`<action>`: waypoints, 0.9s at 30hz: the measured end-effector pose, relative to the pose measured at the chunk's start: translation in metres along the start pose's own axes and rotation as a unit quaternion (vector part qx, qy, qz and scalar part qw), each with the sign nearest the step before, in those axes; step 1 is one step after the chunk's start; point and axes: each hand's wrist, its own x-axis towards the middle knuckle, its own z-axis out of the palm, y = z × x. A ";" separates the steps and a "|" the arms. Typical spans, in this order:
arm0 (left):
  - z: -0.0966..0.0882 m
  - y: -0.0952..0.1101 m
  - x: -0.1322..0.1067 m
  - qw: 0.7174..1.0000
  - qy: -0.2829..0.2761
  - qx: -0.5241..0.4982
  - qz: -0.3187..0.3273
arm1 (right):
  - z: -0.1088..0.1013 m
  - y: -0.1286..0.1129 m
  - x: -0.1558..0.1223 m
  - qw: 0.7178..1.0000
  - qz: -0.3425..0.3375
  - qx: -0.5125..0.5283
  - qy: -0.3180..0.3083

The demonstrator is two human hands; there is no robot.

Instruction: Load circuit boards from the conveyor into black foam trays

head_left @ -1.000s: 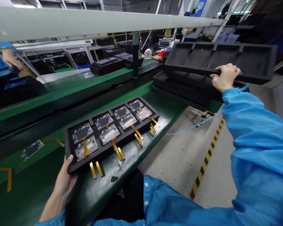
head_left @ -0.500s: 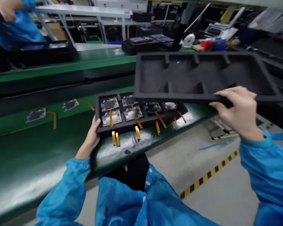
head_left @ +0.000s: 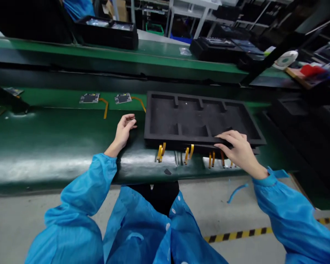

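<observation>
An unfilled black foam tray (head_left: 192,121) with divided pockets lies on top of another black foam tray, whose contents it hides. Gold flex cables (head_left: 187,154) stick out below its front edge. My right hand (head_left: 238,150) pinches the upper tray's front edge, right of its middle, between thumb and fingers. Just left of the tray, my left hand (head_left: 123,130) hovers over the green surface with loosely bent fingers and nothing in them. Beyond it lie two circuit boards, the nearer board (head_left: 123,98) and another board (head_left: 89,98), each with a gold flex cable.
A green conveyor belt (head_left: 57,146) runs across in front of me. On the raised green shelf stand black boxes, one box (head_left: 107,35) at left and another box (head_left: 220,49) further right. More black foam trays (head_left: 294,110) are at the right. A dark post (head_left: 8,99) rises at left.
My right hand has brought the upper tray down and left onto the board-filled tray, covering its boards. My left hand has let go of the lower tray. The view has shifted.
</observation>
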 end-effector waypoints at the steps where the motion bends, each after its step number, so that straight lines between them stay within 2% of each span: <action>1: -0.006 0.001 0.007 0.999 0.009 0.034 0.030 | -0.001 0.001 -0.003 1.000 -0.006 -0.001 -0.002; 4: -0.024 0.008 0.040 0.979 0.026 0.167 0.116 | -0.006 0.003 -0.008 1.000 -0.028 0.002 -0.009; 7: -0.047 0.017 0.090 0.930 0.009 0.336 0.148 | -0.007 0.004 -0.008 0.999 -0.038 0.003 0.001; 9: -0.060 0.022 0.128 0.890 -0.033 0.437 0.126 | -0.007 0.004 -0.007 0.999 -0.038 0.003 0.005; 11: -0.067 0.025 0.166 0.851 -0.098 0.509 0.082 | -0.007 0.005 -0.007 0.999 -0.044 0.005 0.002; 13: -0.066 0.027 0.197 0.815 -0.162 0.555 0.033 | -0.007 0.005 -0.006 0.998 -0.057 0.007 0.008; 15: -0.059 0.028 0.220 0.784 -0.198 0.588 -0.016 | -0.007 0.005 -0.005 0.998 -0.068 0.007 0.016; 17: -0.051 0.029 0.235 0.764 -0.212 0.609 -0.039 | -0.007 0.005 -0.005 0.997 -0.070 0.004 0.017; 20: -0.044 0.027 0.243 0.755 -0.221 0.617 -0.014 | -0.007 0.005 -0.005 0.998 -0.067 0.005 0.015; 24: -0.044 0.028 0.240 0.752 -0.232 0.617 0.022 | -0.007 0.006 -0.005 0.998 -0.058 0.003 0.013; 27: -0.042 0.034 0.230 0.760 -0.230 0.606 0.040 | -0.007 0.007 -0.003 0.999 -0.045 0.009 -0.007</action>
